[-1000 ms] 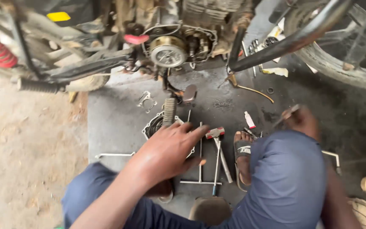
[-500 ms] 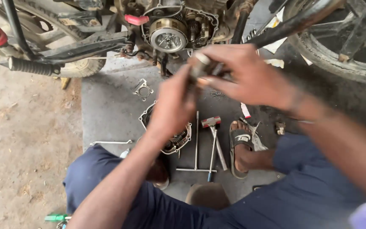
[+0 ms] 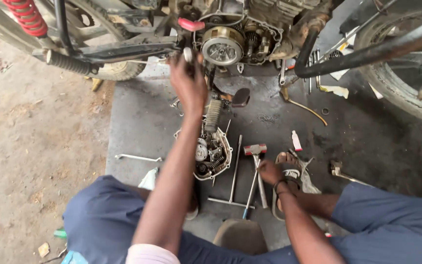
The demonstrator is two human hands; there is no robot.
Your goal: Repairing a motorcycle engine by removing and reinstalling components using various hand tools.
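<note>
My left hand [image 3: 189,83] is stretched up to the open side of a motorcycle engine [image 3: 250,34]. Its fingers are closed on a small silvery round part [image 3: 187,54], just left of the exposed round clutch [image 3: 222,46]. My right hand [image 3: 271,171] is low on the dark mat [image 3: 137,122], curled around the handle of a red-headed hammer [image 3: 255,149]. Beside that hand is my sandalled foot [image 3: 289,173]. A removed engine cover [image 3: 213,154] with gears inside lies on the mat between my arms.
A T-handle wrench [image 3: 234,171], a blue-tipped screwdriver [image 3: 249,198] and a spanner [image 3: 137,157] lie on the mat. The exhaust pipe [image 3: 367,51] and front tyre [image 3: 406,90] are at the right. A red shock spring [image 3: 25,17] and footpeg [image 3: 67,62] are at the upper left. A low stool [image 3: 240,235] sits between my knees.
Both hands were together in front of the engine on a small part. My left hand has since gone up to the engine with it, and my right hand dropped to the hammer.
</note>
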